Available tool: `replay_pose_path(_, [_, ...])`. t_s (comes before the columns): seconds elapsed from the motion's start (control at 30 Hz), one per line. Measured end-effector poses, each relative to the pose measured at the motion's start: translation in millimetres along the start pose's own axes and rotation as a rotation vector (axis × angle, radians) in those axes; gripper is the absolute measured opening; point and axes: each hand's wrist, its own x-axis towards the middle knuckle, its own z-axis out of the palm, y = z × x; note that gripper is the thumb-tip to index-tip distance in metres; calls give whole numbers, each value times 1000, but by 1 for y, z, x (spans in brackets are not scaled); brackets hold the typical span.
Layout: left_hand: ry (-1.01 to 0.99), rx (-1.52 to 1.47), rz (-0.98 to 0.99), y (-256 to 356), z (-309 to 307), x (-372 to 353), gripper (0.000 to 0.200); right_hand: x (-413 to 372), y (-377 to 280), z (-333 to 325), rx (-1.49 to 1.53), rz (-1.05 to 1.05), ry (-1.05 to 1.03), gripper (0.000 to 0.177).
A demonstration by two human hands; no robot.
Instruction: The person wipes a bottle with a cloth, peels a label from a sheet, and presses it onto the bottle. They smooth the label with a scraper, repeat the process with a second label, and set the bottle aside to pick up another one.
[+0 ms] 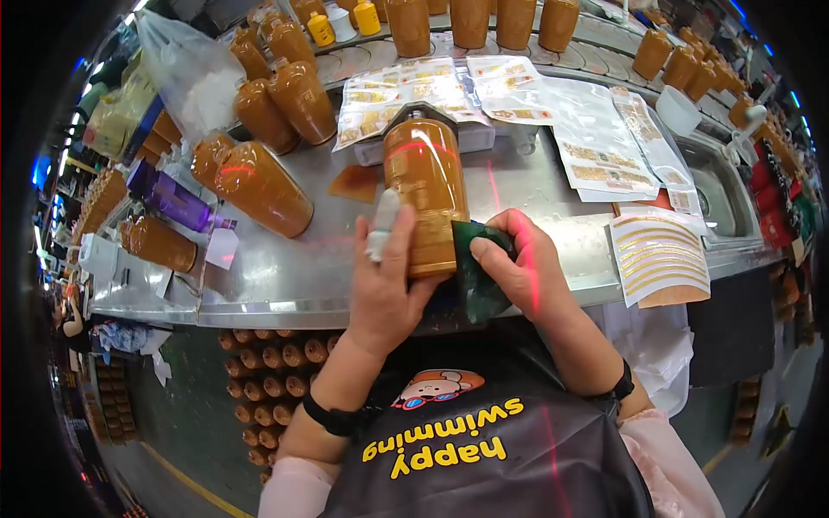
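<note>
Bottles [268,190] stand toward the left end of the metal counter [302,274] — the left hand [384,298] grips a brown bottle [425,177] at the front edge, the right hand [522,268] pinches a green sheet [477,292] beside it — and gold-striped stickers [661,252] lie farther right.

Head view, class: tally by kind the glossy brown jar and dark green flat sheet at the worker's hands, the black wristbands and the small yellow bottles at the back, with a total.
Glossy brown jar: 1
Dark green flat sheet: 1
Black wristbands: 2
Small yellow bottles: 2
Total: 6
</note>
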Motion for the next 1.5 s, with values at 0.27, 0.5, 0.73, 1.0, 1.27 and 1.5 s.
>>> replay_pose_path(0.27, [19,176,61,16,-9,15,82,1,2,0,11,19,-20,25])
replay_pose_path(0.5, [11,-28,-83,-14,1,-15,84,0,-1,-4,-25,-33,-29,25])
replay_pose_path(0.73, [22,219,97,6,-2,6,86,-4,0,-4,-35,-91,-36,23])
replay_pose_path(1.0, [48,-262,-229,-11,12,-26,73,0,7,-32,-52,-140,25,24])
replay_pose_path(1.27, [47,-350,-321,-18,16,-36,75,67,47,-281,-1166,-284,438,40])
replay_pose_path(1.5, [24,-395,-398,-13,14,-36,83,131,75,-379,-1512,249,239,49])
